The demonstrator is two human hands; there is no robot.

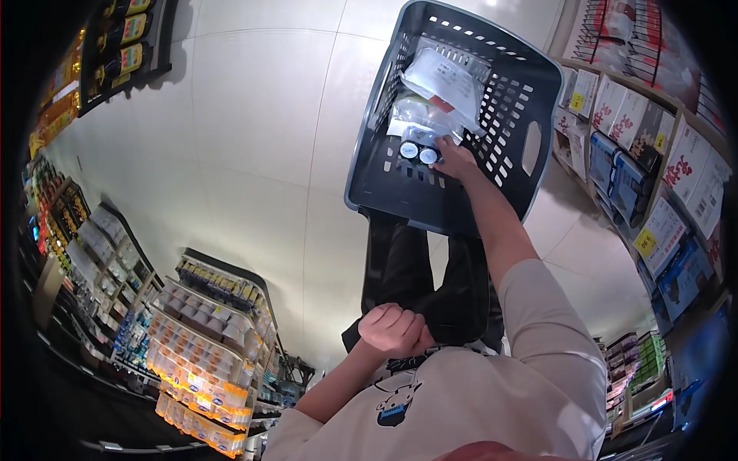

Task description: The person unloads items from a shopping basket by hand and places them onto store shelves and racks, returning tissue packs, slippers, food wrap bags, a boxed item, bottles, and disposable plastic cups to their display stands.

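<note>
A dark grey basket point(453, 211) on a wheeled frame stands ahead of my body. Inside it, my right hand point(455, 159) has its fingers at a small pack of two white-lidded containers point(419, 151), and the fingertips appear curled onto its right side. Just above, clear plastic packages point(421, 115) and a white bag with a printed label point(442, 75) lie on the basket floor. My left hand point(394, 330) is closed in a fist in front of my chest, left of the cart's black handle frame point(465, 326); what its fingers may hold is hidden.
Shelves with boxed goods and price cards point(657, 230) run close along the right. A display rack of orange-and-white packages point(204, 357) stands at lower left, with more shelving behind it. Dark bottles point(131, 58) line a shelf at upper left. Pale tiled floor point(261, 146) lies between.
</note>
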